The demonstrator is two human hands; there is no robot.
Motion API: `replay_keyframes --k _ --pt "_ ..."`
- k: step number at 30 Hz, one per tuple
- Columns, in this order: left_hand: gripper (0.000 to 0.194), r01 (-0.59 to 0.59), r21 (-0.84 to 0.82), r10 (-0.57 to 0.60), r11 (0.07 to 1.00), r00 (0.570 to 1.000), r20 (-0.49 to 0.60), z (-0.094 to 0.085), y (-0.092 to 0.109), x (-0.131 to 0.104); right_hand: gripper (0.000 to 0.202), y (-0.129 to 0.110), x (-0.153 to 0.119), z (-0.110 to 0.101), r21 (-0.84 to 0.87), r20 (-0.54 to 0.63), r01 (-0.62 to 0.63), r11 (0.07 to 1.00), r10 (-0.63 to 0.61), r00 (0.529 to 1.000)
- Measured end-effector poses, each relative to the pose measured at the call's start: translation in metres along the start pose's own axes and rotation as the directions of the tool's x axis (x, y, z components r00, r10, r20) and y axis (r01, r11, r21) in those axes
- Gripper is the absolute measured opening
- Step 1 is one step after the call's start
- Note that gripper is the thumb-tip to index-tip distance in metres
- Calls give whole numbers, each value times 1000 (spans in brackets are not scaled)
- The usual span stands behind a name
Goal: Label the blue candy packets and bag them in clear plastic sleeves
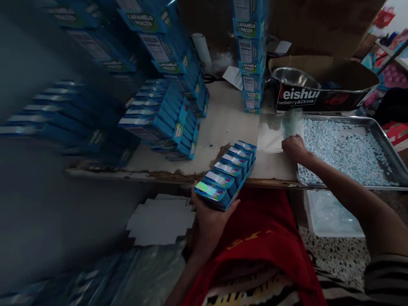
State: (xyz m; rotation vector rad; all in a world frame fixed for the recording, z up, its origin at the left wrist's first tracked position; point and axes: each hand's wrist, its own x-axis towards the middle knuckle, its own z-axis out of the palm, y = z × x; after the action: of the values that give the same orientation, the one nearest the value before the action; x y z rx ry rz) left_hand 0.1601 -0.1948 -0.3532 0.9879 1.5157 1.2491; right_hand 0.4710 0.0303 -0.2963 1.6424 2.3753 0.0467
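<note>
My left hand (212,219) is wrapped around the near end of a blue display box (239,187), which is tilted over the table's front edge. A row of several small blue candy boxes (226,168) stands in it, their tops facing me. On the right, my right hand (295,146) is closed at the near end of a translucent pale-green plastic bag (292,121), with its fingertips partly hidden. Just beside that hand is a metal tray (350,118) spread with small pale-blue and white candies (344,148).
Filled blue display boxes (159,114) are stacked on the left, and a tall stack (250,63) stands at the back. Behind the tray, a black cardboard box (328,100) holds a metal bowl (296,76). White cardboard sheets (162,219) and a clear-covered bin (334,214) are below the table.
</note>
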Motion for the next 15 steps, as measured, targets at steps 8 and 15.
replay_keyframes --k 8,15 --pt "81 511 -349 -444 786 858 256 -31 40 6 24 26 30 4 411 62 -186 892 176 982" --pt "78 702 -213 -562 680 685 463 -35 38 -3 22 15 9 0 445 -72 -137 885 188 980"
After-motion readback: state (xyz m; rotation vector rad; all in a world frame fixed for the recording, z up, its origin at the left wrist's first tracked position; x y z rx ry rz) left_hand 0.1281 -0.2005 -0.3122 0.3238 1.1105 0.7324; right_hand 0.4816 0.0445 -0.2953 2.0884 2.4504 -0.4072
